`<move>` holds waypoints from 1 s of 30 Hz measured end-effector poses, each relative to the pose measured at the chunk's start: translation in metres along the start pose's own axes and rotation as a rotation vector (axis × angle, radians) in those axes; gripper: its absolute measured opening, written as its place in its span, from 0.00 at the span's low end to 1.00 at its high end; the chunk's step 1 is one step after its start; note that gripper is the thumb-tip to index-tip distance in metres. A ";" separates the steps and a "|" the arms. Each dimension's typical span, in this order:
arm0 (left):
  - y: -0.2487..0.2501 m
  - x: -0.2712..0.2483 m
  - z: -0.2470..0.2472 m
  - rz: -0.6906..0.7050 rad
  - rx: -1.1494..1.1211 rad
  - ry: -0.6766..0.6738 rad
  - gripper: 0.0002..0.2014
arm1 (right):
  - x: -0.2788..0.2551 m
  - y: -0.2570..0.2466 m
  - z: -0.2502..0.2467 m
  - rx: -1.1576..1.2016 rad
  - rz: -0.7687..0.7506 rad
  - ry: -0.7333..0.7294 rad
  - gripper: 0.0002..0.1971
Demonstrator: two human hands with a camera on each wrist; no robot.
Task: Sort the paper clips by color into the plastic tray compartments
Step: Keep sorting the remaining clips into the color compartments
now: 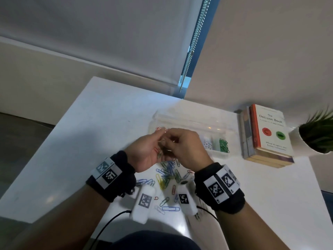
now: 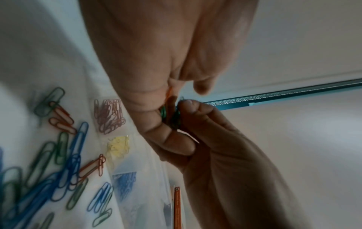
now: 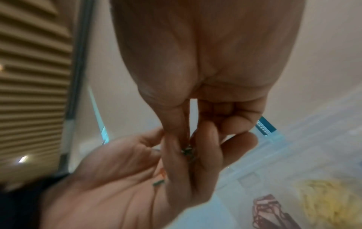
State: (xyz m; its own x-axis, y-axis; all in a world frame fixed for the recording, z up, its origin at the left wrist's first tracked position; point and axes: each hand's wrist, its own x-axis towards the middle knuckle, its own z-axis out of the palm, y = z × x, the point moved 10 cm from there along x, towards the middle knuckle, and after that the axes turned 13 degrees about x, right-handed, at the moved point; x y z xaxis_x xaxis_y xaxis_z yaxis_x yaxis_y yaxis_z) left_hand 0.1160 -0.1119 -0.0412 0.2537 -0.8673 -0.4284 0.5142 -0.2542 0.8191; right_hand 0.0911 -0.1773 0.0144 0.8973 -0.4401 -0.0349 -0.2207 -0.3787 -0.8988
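Note:
Both hands meet above the loose pile of paper clips on the white table. My left hand is turned palm up and cups a few clips, red and green. My right hand reaches into that palm, where thumb and forefinger pinch a green paper clip, also visible as a green paper clip between the two hands. Behind them lies the clear plastic tray. Its compartments hold red clips, yellow clips, blue clips, white clips and green clips.
A stack of books sits right of the tray, and a potted plant stands at the table's right edge. Blue, green and red clips are scattered on the near table. A window blind and its bead chain hang behind.

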 end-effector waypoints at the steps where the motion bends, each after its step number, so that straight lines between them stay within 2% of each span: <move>1: 0.000 -0.002 -0.001 0.007 0.050 0.008 0.21 | -0.002 0.004 -0.006 0.081 0.040 0.041 0.04; 6: -0.001 -0.003 -0.007 0.041 0.178 0.054 0.10 | -0.015 0.024 -0.025 0.488 0.198 0.167 0.04; 10: 0.001 -0.004 -0.007 0.042 0.173 0.066 0.07 | -0.021 0.030 -0.025 0.707 0.265 0.140 0.06; 14: 0.006 -0.004 -0.005 0.060 0.235 0.088 0.06 | -0.025 0.033 -0.030 0.789 0.296 0.155 0.06; 17: 0.009 -0.004 -0.003 0.077 0.283 0.095 0.06 | -0.027 0.037 -0.048 0.799 0.275 0.222 0.05; 19: 0.009 -0.003 -0.004 0.068 0.268 0.106 0.05 | -0.030 0.048 -0.077 0.674 0.253 0.335 0.04; 21: 0.008 -0.001 -0.006 0.047 0.216 0.120 0.07 | -0.034 0.062 -0.111 0.401 0.246 0.466 0.05; 23: 0.007 0.001 -0.005 0.033 0.147 0.119 0.09 | -0.034 0.076 -0.134 0.157 0.272 0.529 0.06; 27: 0.007 0.004 -0.002 -0.018 0.022 0.116 0.12 | -0.021 0.093 -0.131 -0.092 0.352 0.415 0.04; 30: 0.004 0.004 0.000 -0.065 -0.025 0.106 0.22 | -0.019 0.081 -0.125 -0.231 0.336 0.381 0.08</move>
State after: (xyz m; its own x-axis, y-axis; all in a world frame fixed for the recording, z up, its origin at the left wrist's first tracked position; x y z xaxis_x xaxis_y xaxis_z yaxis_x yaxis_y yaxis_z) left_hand 0.1190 -0.1170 -0.0393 0.3032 -0.7991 -0.5191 0.5524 -0.2964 0.7791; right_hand 0.0085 -0.3015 -0.0036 0.5709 -0.8144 -0.1043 -0.5874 -0.3163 -0.7449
